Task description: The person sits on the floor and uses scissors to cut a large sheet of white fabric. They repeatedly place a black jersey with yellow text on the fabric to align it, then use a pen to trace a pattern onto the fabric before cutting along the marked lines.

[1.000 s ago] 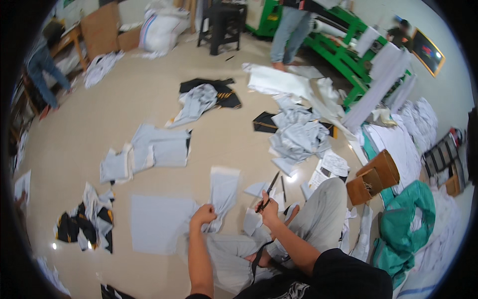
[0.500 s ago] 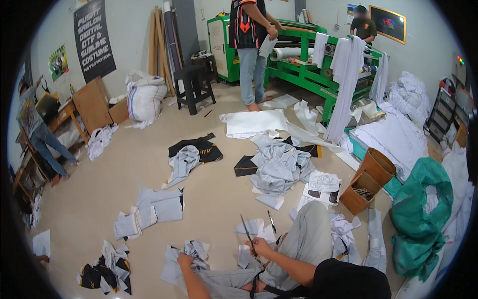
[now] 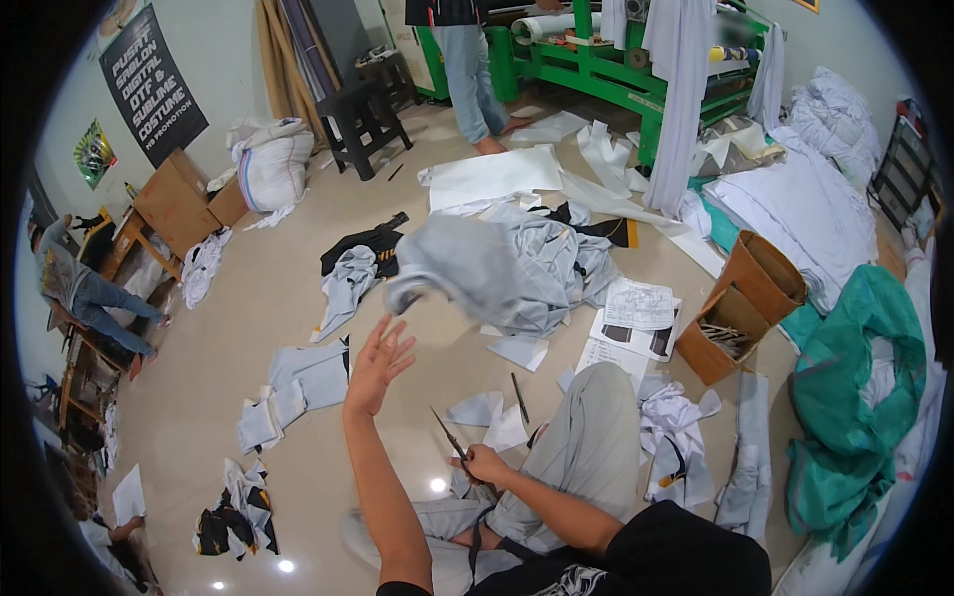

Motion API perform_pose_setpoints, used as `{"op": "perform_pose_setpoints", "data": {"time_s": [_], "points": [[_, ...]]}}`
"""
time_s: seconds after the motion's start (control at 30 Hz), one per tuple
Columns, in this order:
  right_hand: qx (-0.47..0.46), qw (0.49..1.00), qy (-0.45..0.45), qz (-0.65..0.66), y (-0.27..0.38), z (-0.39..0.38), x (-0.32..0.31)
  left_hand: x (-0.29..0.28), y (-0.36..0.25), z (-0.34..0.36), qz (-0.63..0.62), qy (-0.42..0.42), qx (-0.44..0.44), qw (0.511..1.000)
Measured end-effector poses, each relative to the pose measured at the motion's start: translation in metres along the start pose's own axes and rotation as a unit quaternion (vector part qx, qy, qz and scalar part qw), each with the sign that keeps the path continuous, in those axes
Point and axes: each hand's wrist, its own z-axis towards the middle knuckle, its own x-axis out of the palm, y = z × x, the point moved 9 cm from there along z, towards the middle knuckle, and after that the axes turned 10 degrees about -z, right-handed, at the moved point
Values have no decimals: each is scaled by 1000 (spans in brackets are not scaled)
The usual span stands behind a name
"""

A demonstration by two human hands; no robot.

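My left hand point(image 3: 380, 366) is raised and open, fingers spread, with nothing in it. Just beyond its fingertips a light grey fabric piece point(image 3: 459, 270) hangs in the air, blurred by motion, in front of a heap of grey fabric point(image 3: 561, 263). In my right hand point(image 3: 485, 464), near my lap, is a pair of scissors point(image 3: 449, 431), blades pointing up and to the left. A slim dark tool point(image 3: 520, 397) lies on the floor beyond it, beside small grey and white scraps point(image 3: 477, 408).
Printed paper sheets point(image 3: 628, 336) and a brown box point(image 3: 720, 338) with sticks inside stand to the right, near a green sack point(image 3: 855, 377). Stacked grey pieces point(image 3: 308, 377) and black-and-grey scraps point(image 3: 238, 512) lie to the left. A person point(image 3: 469, 84) stands by a green machine point(image 3: 586, 60).
My left hand has risen from the grey fabric at my lap and let it go; the fabric now flies forward. The scissors stay in my right hand. The view has tilted down.
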Motion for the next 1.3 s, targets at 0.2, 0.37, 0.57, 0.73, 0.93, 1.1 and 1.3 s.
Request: {"op": "perform_pose_setpoints", "data": {"time_s": [0.2, 0.37, 0.57, 0.73, 0.93, 1.1, 1.3], "points": [[-66, 936, -79, -338, 16, 11, -21, -106, 136, -77, 168, -157, -111, 967], [-95, 895, -76, -430, 26, 36, 1, -220, 225, -216, 263, -242, -128, 925], [-88, 826, -89, -550, 11, 42, -12, -225, 215, -247, 103, -285, -7, 953], [-51, 782, -95, -614, -29, 58, -48, -218, 235, -233, 145, -301, 19, 942], [28, 832, -187, -521, -12, 46, -72, -202, 224, -225, 141, -285, 21, 948], [-142, 820, -221, -508, 54, 56, -26, -205, 214, -216, 110, -289, 36, 950], [-297, 808, -119, -495, 115, 126, 97, -210, 219, -222, 77, -287, 52, 953]]}}
